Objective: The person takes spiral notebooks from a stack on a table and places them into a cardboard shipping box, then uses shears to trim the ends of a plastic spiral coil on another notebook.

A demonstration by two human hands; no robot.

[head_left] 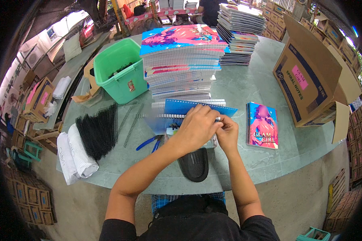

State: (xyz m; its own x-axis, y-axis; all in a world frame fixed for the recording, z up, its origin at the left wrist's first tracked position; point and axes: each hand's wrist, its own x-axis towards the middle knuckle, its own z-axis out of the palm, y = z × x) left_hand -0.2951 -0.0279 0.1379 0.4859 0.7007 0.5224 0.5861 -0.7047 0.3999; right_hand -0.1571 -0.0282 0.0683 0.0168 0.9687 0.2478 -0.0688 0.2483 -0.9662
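A blue notebook cover [189,107] with a row of punched holes stands in front of me, pages behind it. Along its lower edge runs a pale ribbed strip [171,116], at a small machine with a black rounded part [194,165]. My left hand [200,122] is closed over the notebook's edge, its fingers bent across the strip. Beside it, my right hand [228,130] pinches close to the strip's right end; what lies between those fingers is hidden. Blue-handled pliers [149,143] lie left of the machine.
Black spiral coils [96,132] lie at left beside white wrapped rolls [77,152]. A green bin [120,72] and a tall notebook stack [181,64] stand beyond my hands. At right are a finished spiral notebook [263,125] and an open cardboard box [309,76].
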